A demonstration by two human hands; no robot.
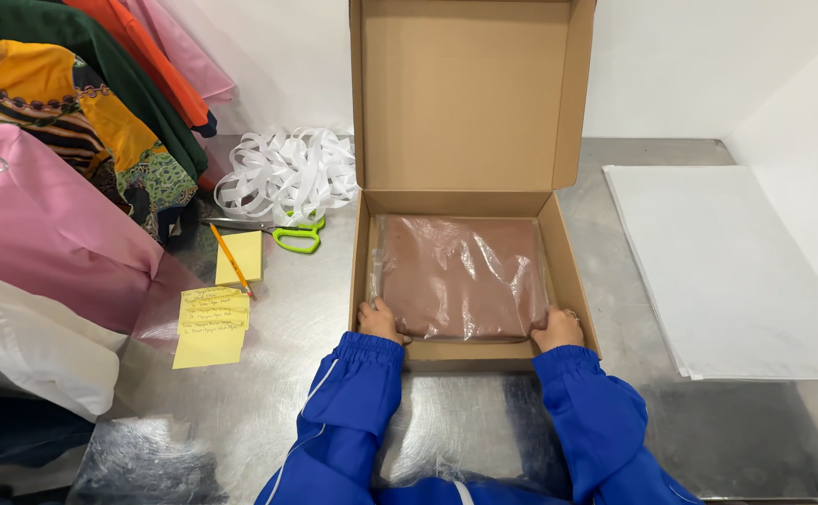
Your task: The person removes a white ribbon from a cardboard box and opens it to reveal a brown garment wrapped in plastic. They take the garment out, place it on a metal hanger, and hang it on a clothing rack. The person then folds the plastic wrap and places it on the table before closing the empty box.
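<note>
A cardboard box [470,187] stands open on the metal table [287,374], its lid upright. Inside lies a flat brown garment in a clear plastic bag [460,276]. The left hand [378,321] and right hand [559,329] reach over the near wall and grip the bag's near corners; their fingertips are hidden under the bag, and a ring shows on the right. Scissors [283,232] lie partly under a heap of white ribbon [287,173]. White paper sheets [727,271] are cut off at the right edge.
</note>
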